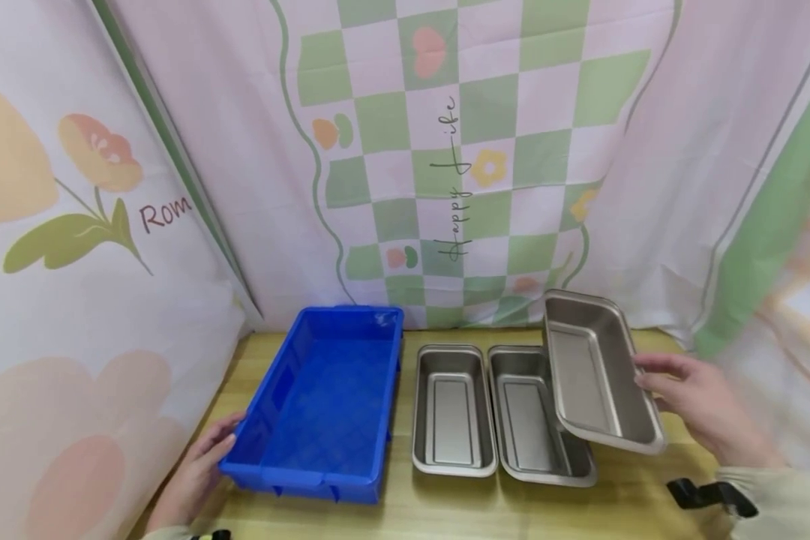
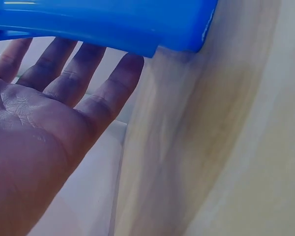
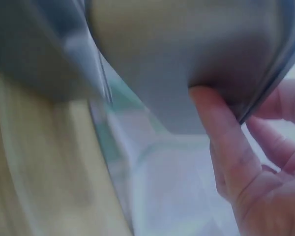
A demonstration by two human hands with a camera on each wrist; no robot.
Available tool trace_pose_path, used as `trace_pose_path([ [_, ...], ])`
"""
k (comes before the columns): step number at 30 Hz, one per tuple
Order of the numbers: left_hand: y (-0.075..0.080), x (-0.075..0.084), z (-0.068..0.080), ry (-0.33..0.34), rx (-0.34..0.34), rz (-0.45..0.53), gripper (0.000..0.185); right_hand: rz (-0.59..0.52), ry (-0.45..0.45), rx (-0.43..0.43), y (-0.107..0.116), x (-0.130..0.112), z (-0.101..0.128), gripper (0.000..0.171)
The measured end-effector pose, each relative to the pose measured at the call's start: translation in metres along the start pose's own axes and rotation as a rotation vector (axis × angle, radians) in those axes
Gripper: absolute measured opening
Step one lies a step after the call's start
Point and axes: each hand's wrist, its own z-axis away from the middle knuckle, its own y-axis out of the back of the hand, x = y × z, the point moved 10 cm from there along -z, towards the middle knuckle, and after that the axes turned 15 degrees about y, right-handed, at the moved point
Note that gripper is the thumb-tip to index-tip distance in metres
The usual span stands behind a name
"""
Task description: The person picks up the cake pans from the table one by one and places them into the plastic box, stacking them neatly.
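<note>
right hand (image 1: 698, 405) tilts steel pan (image 1: 597, 371) lengthwise away.

This looks like a makeshift recording corner set up indoors rather than a working kitchen. Printed cloths (image 1: 445, 150) with pastel flowers, green checks and the words "Happy Life" hang as a backdrop right behind a light wooden surface (image 1: 513, 510), closing it in at the back and on both sides. On the surface, in front of the cloths, stand a blue plastic bin (image 1: 331, 397) and metal loaf pans (image 1: 452, 412).
</note>
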Motion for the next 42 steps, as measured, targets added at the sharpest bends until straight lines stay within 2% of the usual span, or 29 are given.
trace_pose_path([
  [4, 0.002, -0.002, 0.005, -0.002, 0.023, -0.003, 0.040, -0.123, -0.017, 0.017, -0.042, -0.008, -0.016, 0.031],
  [13, 0.005, -0.004, 0.000, 0.025, 0.045, 0.005, 0.040, -0.165, -0.077, -0.014, -0.140, -0.038, -0.049, 0.037],
  [18, 0.009, -0.002, 0.001, 0.015, 0.054, 0.008, 0.040, -0.196, -0.101, -0.052, -0.201, -0.055, -0.064, 0.040],
  [26, 0.011, -0.004, -0.004, 0.052, 0.054, -0.020, 0.042, -0.258, -0.143, -0.094, -0.289, -0.077, -0.083, 0.036],
  [35, 0.013, -0.003, -0.010, 0.066, 0.074, -0.052, 0.041, -0.256, -0.183, -0.152, -0.367, -0.074, -0.103, 0.036],
  [42, 0.015, 0.001, -0.008, 0.057, 0.076, -0.051, 0.041, -0.243, -0.173, -0.222, -0.409, -0.070, -0.104, 0.027],
])
